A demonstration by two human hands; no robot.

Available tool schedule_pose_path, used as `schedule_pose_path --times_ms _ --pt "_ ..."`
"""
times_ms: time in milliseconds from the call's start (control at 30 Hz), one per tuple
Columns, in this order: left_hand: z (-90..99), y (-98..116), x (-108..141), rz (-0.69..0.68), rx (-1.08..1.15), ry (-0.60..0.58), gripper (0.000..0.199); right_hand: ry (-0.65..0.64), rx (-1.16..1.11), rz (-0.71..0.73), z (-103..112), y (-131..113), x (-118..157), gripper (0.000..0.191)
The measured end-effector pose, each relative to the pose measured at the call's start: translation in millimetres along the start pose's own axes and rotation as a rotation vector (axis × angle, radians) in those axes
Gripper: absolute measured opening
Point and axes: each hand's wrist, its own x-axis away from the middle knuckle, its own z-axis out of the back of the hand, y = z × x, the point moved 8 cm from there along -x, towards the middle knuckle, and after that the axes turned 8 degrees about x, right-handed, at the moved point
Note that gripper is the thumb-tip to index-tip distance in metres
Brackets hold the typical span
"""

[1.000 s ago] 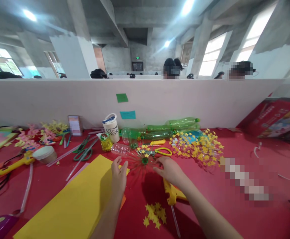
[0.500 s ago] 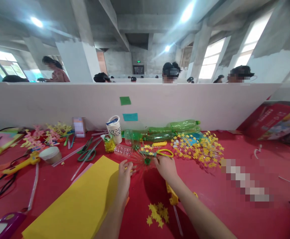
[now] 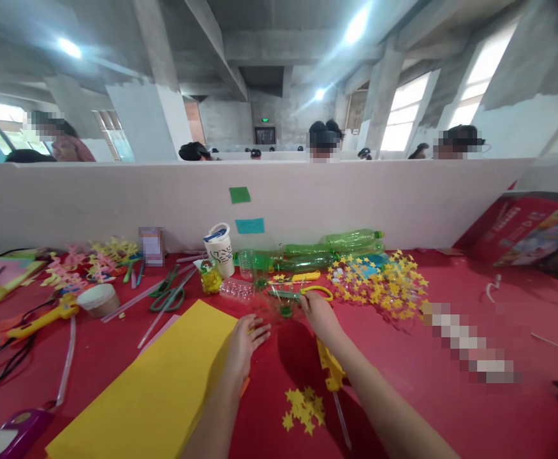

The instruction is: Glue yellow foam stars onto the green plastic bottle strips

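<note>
On the red table [image 3: 403, 382], the cut green bottle piece [image 3: 286, 311], with thin clear strips spreading around it, is placed between the two hands of the person, a little beyond the fingertips of the left one. The left hand [image 3: 249, 336] is at the near left side of this piece, its fingers loosely bent and parted, and they do not close around anything. The right hand [image 3: 319, 313] is at the other side, with the fingers bent towards the strips and close to the yellow handle of the scissors [image 3: 317, 293]; whether they pinch a strip or only touch it, I cannot tell. Under the right forearm there is a yellow glue gun [image 3: 330, 370], partly covered, and a clear glue stick [image 3: 342, 421] comes out from it towards the person. Just to the left of this stick lies a small heap of yellow stars [image 3: 303, 410]. The large yellow sheet [image 3: 149, 382] lies to the left, partly under the left forearm. Beyond the hands I see a yellow cutter [image 3: 306, 276], a clear plastic piece [image 3: 237, 289], a white cup [image 3: 220, 254] and several green bottles [image 3: 307, 258] near the white partition [image 3: 355, 197]. To the right of the bottle piece, a wide bunch of star-tipped strips [image 3: 384, 287] rests on the table.
</note>
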Motion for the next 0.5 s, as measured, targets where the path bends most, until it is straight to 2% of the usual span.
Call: schedule_pose_path --times_ms 200,333,400,500 --pt "-9.6 -13 4 0.121 0.041 -0.087 0.012 0.042 -0.121 0.113 19 -7 2 0.028" --pt "-38.2 -20 21 0.228 0.146 -0.330 0.017 0.040 -0.198 0.176 41 -18 8 0.027" --pt "-51.6 -14 30 0.173 0.180 -0.431 0.028 0.026 -0.225 0.201 51 -24 11 0.027" --pt "-63.6 0 40 0.025 0.157 -0.509 0.040 -0.012 -0.255 0.230 64 -33 15 0.027"
